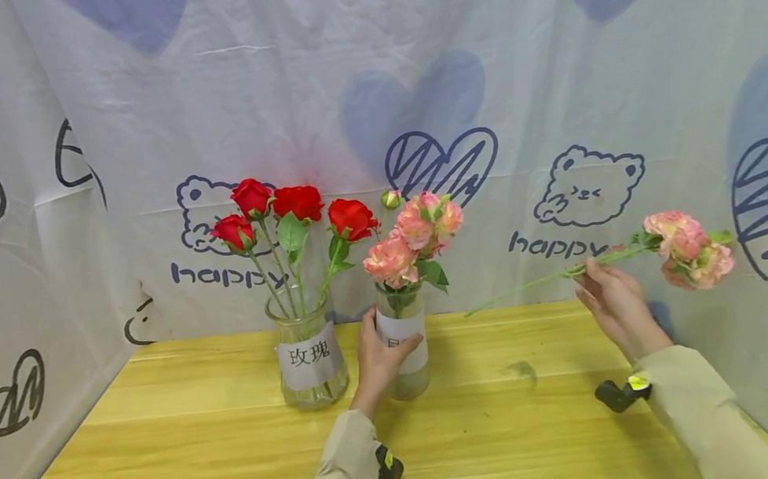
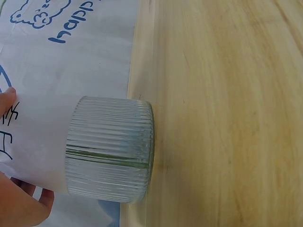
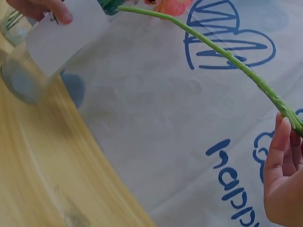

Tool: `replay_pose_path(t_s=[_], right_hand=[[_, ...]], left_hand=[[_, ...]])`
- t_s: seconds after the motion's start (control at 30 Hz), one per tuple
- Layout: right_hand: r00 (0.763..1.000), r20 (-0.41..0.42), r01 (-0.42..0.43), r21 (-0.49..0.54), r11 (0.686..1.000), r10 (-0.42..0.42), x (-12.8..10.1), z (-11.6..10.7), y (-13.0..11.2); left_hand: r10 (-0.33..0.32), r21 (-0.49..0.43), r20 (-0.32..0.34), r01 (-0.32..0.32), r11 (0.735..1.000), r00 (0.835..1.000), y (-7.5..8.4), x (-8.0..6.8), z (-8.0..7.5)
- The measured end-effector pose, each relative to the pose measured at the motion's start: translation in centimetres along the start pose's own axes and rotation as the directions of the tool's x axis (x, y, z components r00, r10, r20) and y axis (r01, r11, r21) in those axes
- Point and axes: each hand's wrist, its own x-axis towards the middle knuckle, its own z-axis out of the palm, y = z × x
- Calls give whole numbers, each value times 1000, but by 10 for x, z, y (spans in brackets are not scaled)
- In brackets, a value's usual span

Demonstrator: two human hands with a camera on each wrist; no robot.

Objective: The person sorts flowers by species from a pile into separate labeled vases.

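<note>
My left hand grips a ribbed glass vase with a white paper label, its thumb across the label. Pink flowers with green leaves and a small bud stand in that vase. In the left wrist view the ribbed base shows a green stem inside. Off to the right, my right hand pinches the green stem of a pink flower spray. The spray lies nearly level in the air, blooms to the right and bare stem end pointing left toward the vase.
Left of the held vase stands another glass vase with a white label, holding several red roses. Both vases are on a yellow wooden table. A white printed curtain hangs behind and along the sides.
</note>
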Motion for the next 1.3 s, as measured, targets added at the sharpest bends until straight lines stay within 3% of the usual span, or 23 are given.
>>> replay_pose_path(t_s=[0.33, 0.93, 1.3], right_hand=[[998, -66, 11, 56, 998, -7, 3, 21, 0], [996, -82, 45, 31, 998, -43, 19, 69, -1], [994, -104, 31, -40, 999, -35, 26, 79, 5]], left_hand=[[-10, -10, 10, 10, 1000, 1000, 1, 0, 0], [-17, 2, 8, 17, 1000, 1000, 1, 1, -1], [-2, -4, 11, 2, 1000, 1000, 2, 0, -1]])
